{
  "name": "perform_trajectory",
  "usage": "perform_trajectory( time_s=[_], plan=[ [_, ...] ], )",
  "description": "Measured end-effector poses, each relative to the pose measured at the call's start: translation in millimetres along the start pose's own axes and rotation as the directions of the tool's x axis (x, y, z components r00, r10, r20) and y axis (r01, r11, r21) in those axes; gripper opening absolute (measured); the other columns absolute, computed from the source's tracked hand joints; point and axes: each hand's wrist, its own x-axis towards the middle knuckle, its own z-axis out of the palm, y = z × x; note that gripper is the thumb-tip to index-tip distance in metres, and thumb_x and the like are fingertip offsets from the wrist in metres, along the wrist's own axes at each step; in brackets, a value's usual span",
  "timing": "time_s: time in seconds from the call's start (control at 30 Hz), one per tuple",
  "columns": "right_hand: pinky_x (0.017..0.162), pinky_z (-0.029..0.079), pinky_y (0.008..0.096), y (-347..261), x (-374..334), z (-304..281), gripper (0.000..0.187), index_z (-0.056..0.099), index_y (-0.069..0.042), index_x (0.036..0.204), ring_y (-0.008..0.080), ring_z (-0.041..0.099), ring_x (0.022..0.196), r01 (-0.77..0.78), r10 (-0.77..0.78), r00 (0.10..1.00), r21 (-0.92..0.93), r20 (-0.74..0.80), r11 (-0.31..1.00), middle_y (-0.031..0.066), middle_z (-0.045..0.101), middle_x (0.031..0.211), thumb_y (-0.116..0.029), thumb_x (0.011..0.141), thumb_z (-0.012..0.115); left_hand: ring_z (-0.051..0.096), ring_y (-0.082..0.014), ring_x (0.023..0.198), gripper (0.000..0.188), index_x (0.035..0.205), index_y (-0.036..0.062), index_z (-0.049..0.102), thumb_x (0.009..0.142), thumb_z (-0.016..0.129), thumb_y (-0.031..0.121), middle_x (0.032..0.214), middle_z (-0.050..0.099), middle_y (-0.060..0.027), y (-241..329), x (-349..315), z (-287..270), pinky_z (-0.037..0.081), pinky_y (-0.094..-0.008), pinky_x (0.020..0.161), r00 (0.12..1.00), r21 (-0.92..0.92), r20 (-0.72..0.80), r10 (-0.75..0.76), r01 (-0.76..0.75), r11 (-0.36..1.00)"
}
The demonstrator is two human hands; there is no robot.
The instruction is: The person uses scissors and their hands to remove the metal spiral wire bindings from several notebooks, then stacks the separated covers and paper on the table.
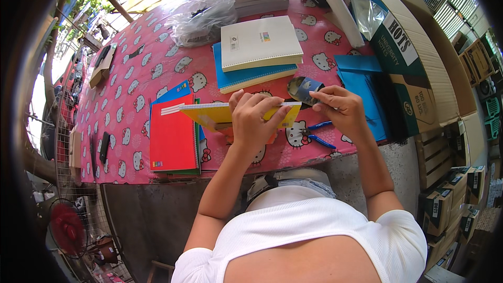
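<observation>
My left hand [257, 118] grips a yellow notebook [212, 114] from above, its thumb on the near side. The notebook stands on edge, a narrow white page edge showing along its top. Off the notebook's right end, my right hand [338, 109] has thumb and fingers pinched together; what they hold, if anything, is too small to make out. Just beside those fingers lies a dark, round-ended container with a blue-grey band [304, 90]. Blue-handled pliers [320, 136] lie open on the table below my right hand.
Red notebooks [172, 141] lie stacked at left, white and blue notebooks [262, 44] beyond. Black spiral coils [385, 107] and blue covers [359, 81] lie at right, beside an open cardboard box [414, 63]. A plastic bag [204, 18] sits at the back of the pink tablecloth [118, 99].
</observation>
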Motion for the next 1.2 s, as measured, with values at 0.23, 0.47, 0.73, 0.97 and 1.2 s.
perform_trajectory(
  time_s=[0.23, 0.47, 0.73, 0.97, 1.2],
  plan=[
    [0.058, 0.045, 0.0240, -0.9, 10.6, 0.1, 0.025, 0.072, -0.002, 0.094, 0.0087, 0.055, 0.068, 0.042, -0.042, 0.991, 0.001, 0.127, 0.999, 0.0036, 0.062, 0.080, 0.001, 0.069, 0.076, 0.058, -0.0180, 0.075, 0.019, 0.079, 0.0106, 0.073, 0.073, 0.077, 0.028, 0.075, 0.067, -0.0023, 0.1, -0.7, 0.9, 0.036, -0.0341, 0.085, 1.000, 0.005, -0.012, 0.009, -0.009, 1.000],
    [0.062, 0.045, 0.0231, -4.3, 19.2, -1.0, 0.015, 0.068, -0.001, 0.091, 0.0093, 0.055, 0.070, -0.388, 0.289, 0.867, 0.187, 0.407, 0.902, 0.0023, 0.061, 0.081, 0.001, 0.076, 0.070, 0.058, -0.0187, 0.075, 0.019, 0.078, 0.0096, 0.072, 0.071, 0.079, 0.026, 0.074, 0.066, -0.0021, 0.2, -2.5, 3.2, 0.039, -0.0326, 0.079, 0.999, -0.005, -0.032, -0.017, 0.017, 1.000],
    [0.064, 0.050, 0.0361, -28.0, 16.2, 11.2, 0.021, 0.058, -0.007, 0.098, 0.0292, 0.063, 0.075, 0.032, 0.004, 0.979, -0.173, 0.205, 0.984, 0.0086, 0.061, 0.085, -0.016, 0.082, 0.068, 0.058, -0.0191, 0.077, 0.017, 0.083, 0.0128, 0.071, 0.068, 0.076, 0.020, 0.080, 0.066, -0.0017, -1.6, -6.0, 3.3, 0.035, -0.0369, 0.090, 1.000, -0.015, -0.001, -0.023, 0.023, 1.000],
    [0.058, 0.047, 0.0358, -29.7, 15.9, 17.0, 0.018, 0.060, -0.005, 0.096, 0.0274, 0.061, 0.070, 0.083, -0.049, 0.987, -0.233, 0.150, 0.969, 0.0082, 0.059, 0.088, -0.015, 0.082, 0.067, 0.059, -0.0200, 0.078, 0.018, 0.083, 0.0130, 0.071, 0.068, 0.076, 0.020, 0.080, 0.066, -0.0018, -0.8, -7.7, 1.7, 0.035, -0.0367, 0.090, 1.000, 0.000, 0.003, -0.009, 0.009, 1.000],
    [0.058, 0.047, 0.0364, -32.6, 12.7, 26.6, 0.010, 0.064, -0.004, 0.088, 0.0287, 0.061, 0.068, 0.130, -0.095, 0.986, -0.280, 0.137, 0.951, 0.0101, 0.060, 0.079, -0.011, 0.082, 0.067, 0.059, -0.0199, 0.077, 0.018, 0.083, 0.0119, 0.068, 0.068, 0.077, 0.018, 0.078, 0.066, -0.0022, 1.2, -9.9, 0.1, 0.036, -0.0389, 0.093, 0.999, -0.021, -0.010, -0.049, 0.049, 0.999]
  ],
)
